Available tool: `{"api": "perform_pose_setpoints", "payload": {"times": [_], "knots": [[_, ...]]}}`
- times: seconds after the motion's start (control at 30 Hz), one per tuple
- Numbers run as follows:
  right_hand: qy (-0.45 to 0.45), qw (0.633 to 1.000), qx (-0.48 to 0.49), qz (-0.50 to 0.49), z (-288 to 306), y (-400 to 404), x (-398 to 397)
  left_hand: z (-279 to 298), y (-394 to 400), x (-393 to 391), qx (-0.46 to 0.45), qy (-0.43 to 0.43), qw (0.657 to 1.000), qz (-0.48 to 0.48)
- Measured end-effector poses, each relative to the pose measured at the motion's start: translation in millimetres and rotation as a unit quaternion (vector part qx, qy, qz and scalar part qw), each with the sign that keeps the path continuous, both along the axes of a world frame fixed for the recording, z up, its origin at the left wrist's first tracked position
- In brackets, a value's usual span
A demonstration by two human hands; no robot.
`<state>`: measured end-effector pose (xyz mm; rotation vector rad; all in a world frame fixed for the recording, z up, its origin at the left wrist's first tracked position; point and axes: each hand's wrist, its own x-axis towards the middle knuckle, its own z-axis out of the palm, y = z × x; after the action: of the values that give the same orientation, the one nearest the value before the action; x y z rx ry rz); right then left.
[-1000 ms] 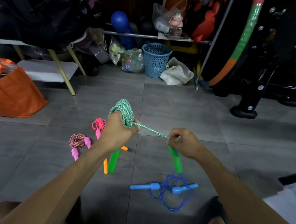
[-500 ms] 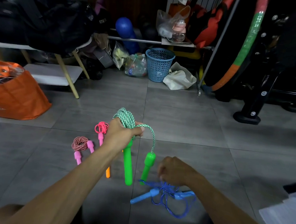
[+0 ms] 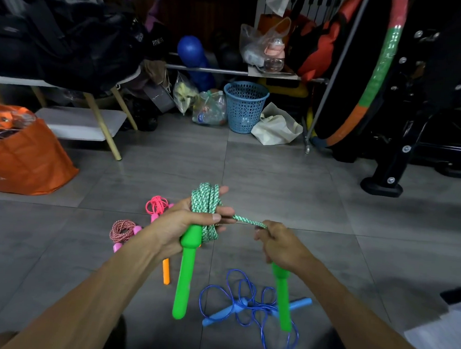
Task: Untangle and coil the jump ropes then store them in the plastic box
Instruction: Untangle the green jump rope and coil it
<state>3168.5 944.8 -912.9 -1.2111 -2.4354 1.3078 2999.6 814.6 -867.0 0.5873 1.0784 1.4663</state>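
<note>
My left hand (image 3: 180, 226) grips a coil of green-and-white jump rope (image 3: 206, 209) wound around its fingers, together with one green handle (image 3: 185, 273) that hangs down. My right hand (image 3: 279, 245) grips the other green handle (image 3: 283, 300) at its top, and a short stretch of rope runs taut between the two hands. On the floor below lies a blue jump rope (image 3: 246, 306) in loose loops. Left of my hand lie a coiled red-and-white rope with pink handles (image 3: 122, 230) and a coiled pink rope (image 3: 157, 205) with an orange handle (image 3: 166, 273). No plastic box is in sight.
An orange bag (image 3: 25, 153) sits at the left by a white low bench (image 3: 80, 123). A blue mesh basket (image 3: 243, 105), plastic bags and a white cloth bag (image 3: 276, 126) line the back. Black exercise equipment (image 3: 393, 156) stands at the right. White paper (image 3: 442, 337) lies bottom right.
My right hand rose from the blue rope on the floor, took hold of the hanging second green handle and pulled the rope's end taut. The left hand keeps the coil.
</note>
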Motion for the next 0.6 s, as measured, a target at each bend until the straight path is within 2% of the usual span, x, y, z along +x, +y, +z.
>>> {"api": "perform_pose_setpoints", "payload": {"times": [0.1,0.2,0.23,0.4,0.6], "knots": [[0.017,0.999,-0.041,-0.026,13,6,5,0,0,1,-0.004,-0.02,1.0,-0.004],[0.152,0.963,-0.219,-0.032,40,3,9,5,-1,1,0.01,-0.047,0.998,-0.034],[0.183,0.951,-0.248,-0.022,48,0,10,6,-1,2,0.015,-0.05,0.998,-0.045],[0.189,0.952,-0.239,0.033,50,-22,6,4,-1,15,0.06,-0.051,0.99,-0.115],[0.253,0.886,-0.376,0.096,44,-31,2,3,-5,20,0.062,-0.007,0.973,-0.223]]}}
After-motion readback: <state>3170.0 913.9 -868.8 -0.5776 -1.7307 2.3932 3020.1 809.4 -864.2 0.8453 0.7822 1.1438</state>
